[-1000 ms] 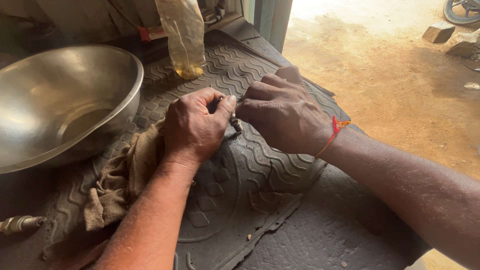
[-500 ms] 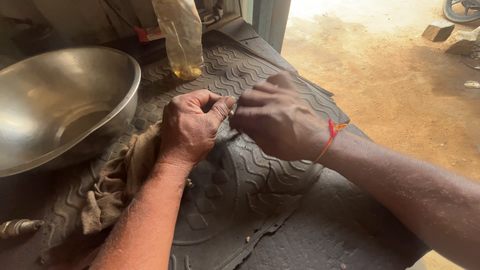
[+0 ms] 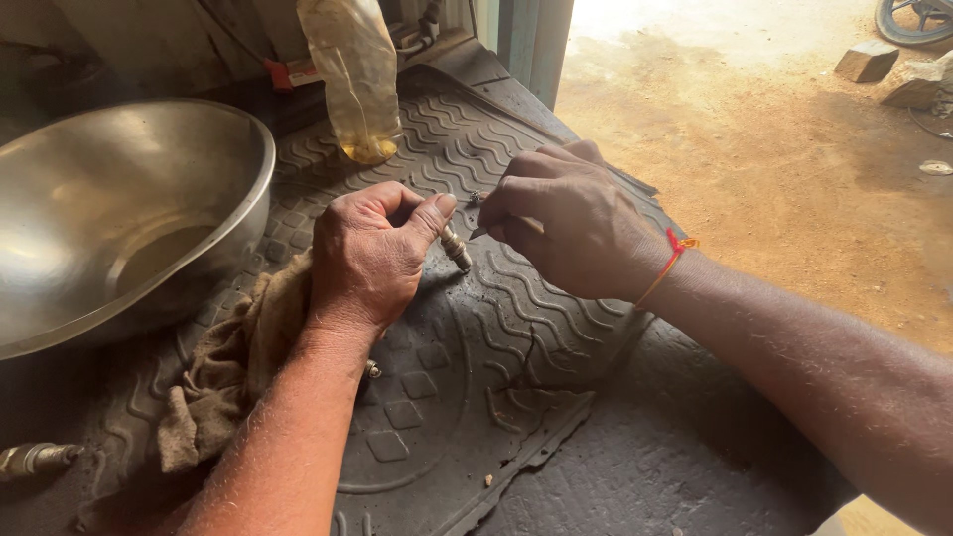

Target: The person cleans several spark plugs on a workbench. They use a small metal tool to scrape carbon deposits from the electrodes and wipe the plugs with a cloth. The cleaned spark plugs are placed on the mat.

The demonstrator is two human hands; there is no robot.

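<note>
My left hand (image 3: pixel 372 258) grips a small metal spark plug (image 3: pixel 456 248), whose threaded end sticks out past my thumb and forefinger. Just to its right, my right hand (image 3: pixel 566 228) pinches a thin pointed tool (image 3: pixel 486 231), its tip close to the plug's end. A red and orange thread (image 3: pixel 670 260) circles my right wrist. Both hands hover over a black ribbed rubber mat (image 3: pixel 476 337). A dirty brown rag (image 3: pixel 233 377) lies under my left wrist.
A large steel bowl (image 3: pixel 119 213) sits at the left. A plastic bottle (image 3: pixel 357 79) with yellow liquid in its bottom stands behind the hands. Another metal plug (image 3: pixel 35 459) lies at the lower left. Sandy ground (image 3: pixel 774 169) lies beyond the mat's right edge.
My hands have drawn slightly apart, so the spark plug's end and the thin tool now show between them. Earlier the fingers were closed together over the plug.
</note>
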